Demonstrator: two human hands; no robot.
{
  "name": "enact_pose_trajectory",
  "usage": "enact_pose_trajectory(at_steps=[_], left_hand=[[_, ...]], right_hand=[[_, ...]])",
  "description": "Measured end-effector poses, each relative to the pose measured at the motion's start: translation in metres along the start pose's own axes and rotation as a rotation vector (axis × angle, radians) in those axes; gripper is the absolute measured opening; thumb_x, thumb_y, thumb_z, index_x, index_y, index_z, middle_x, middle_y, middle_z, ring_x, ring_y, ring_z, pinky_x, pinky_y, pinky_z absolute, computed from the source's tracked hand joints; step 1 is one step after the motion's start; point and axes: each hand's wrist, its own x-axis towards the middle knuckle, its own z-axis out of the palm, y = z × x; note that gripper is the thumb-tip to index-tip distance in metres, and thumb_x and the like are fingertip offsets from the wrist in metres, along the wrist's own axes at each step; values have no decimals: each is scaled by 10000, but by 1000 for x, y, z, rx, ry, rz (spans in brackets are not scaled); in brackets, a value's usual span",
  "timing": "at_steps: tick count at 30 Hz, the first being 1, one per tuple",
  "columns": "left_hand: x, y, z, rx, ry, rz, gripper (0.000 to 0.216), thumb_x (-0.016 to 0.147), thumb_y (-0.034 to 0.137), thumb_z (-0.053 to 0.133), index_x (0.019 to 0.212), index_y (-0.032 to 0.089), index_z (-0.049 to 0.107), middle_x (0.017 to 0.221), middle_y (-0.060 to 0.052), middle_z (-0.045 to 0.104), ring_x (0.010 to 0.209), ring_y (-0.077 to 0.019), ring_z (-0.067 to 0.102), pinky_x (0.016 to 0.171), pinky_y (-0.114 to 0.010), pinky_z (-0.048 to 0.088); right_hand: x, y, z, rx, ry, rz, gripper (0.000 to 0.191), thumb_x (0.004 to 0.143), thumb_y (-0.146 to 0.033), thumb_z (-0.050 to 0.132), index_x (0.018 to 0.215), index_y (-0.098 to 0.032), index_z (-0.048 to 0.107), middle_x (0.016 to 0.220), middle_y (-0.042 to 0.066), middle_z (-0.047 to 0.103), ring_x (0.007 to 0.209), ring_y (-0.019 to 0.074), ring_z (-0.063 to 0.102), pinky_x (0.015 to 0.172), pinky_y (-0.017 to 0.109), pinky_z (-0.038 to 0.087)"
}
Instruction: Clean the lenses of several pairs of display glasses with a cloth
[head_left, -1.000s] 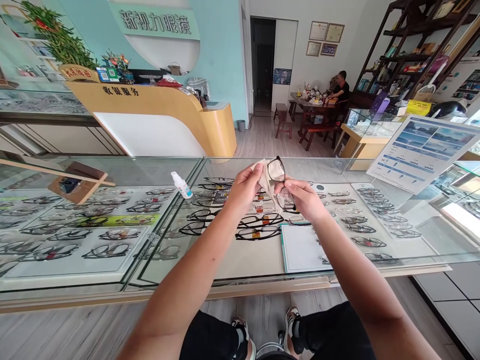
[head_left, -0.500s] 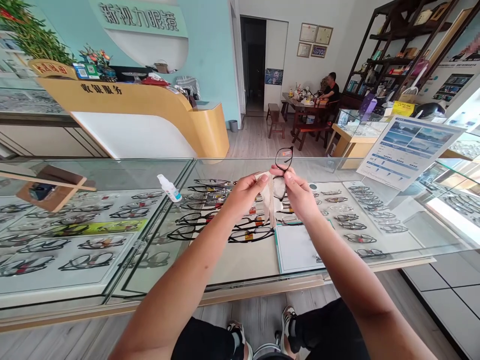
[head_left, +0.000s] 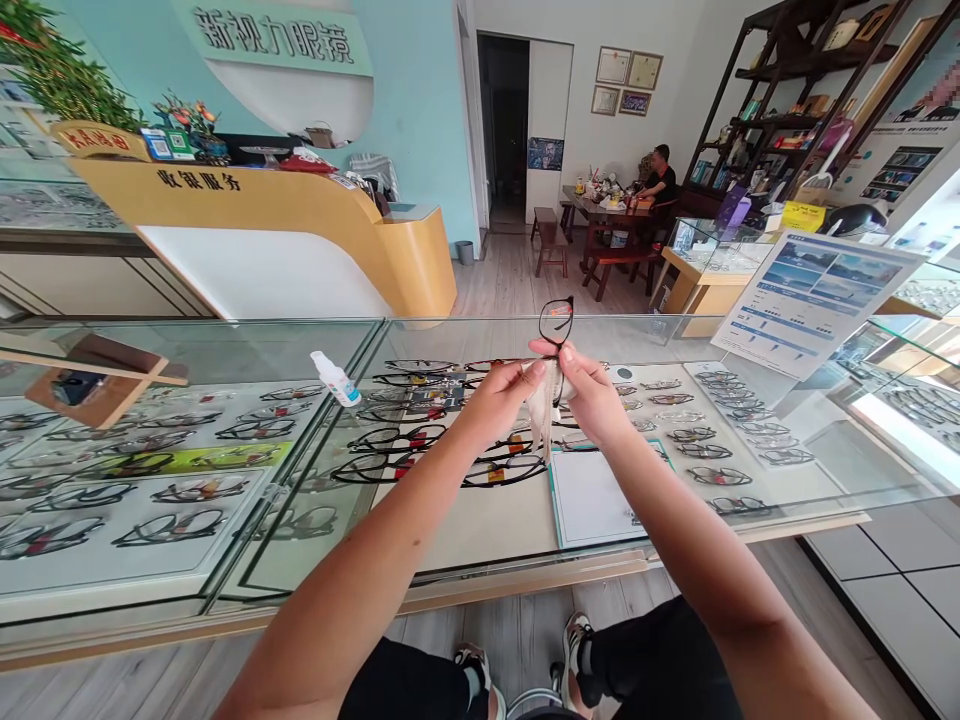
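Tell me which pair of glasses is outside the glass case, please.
The black-framed glasses held up between both hands: the right hand pinches them, the left hand holds a pale cloth against them. All other frames lie under the display case's glass top.

In front of you runs a glass display counter (head_left: 225, 345), its top carrying a small white spray bottle (head_left: 334, 379) lying tilted near the pane seam. To the right a slanted information board (head_left: 814, 300) stands on the glass, and rows of spectacle frames (head_left: 420, 440) appear to lie on trays beneath it.
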Motion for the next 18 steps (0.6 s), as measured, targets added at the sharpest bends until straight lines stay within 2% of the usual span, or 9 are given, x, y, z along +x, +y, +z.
enact_pose_trajectory(at_steps=[7,10,14,18], left_hand=[[-1,4,4,-101,-27,-60,831,808,1017,774,704,237,505,650,60,314,605,-122,238,579,-317,173],[0,4,6,-143,-18,-91,826,754,1010,828,729,223,577,639,68,335,605,-114,254,582,-302,181],[0,5,9,-221,-19,-106,792,683,944,932,830,200,702,682,47,507,651,-122,405,607,-279,302],[0,5,11,-268,-30,-101,754,686,888,970,849,190,734,745,12,630,702,-147,527,632,-276,402]], right_hand=[[0,3,-3,-34,-70,-22,546,990,-815,784,1188,-333,948,1415,61,777,1392,300,675,1265,449,522],[0,1,-2,-40,-88,-23,562,981,-829,782,1171,-328,951,1378,67,784,1376,307,681,1252,456,530],[-1,-3,2,-24,-98,-18,545,967,-820,803,1117,-320,957,1290,63,787,1353,301,693,1257,437,521],[-2,-5,5,19,-99,31,549,914,-836,842,1075,-324,953,1241,60,779,1253,291,730,1165,405,578]])
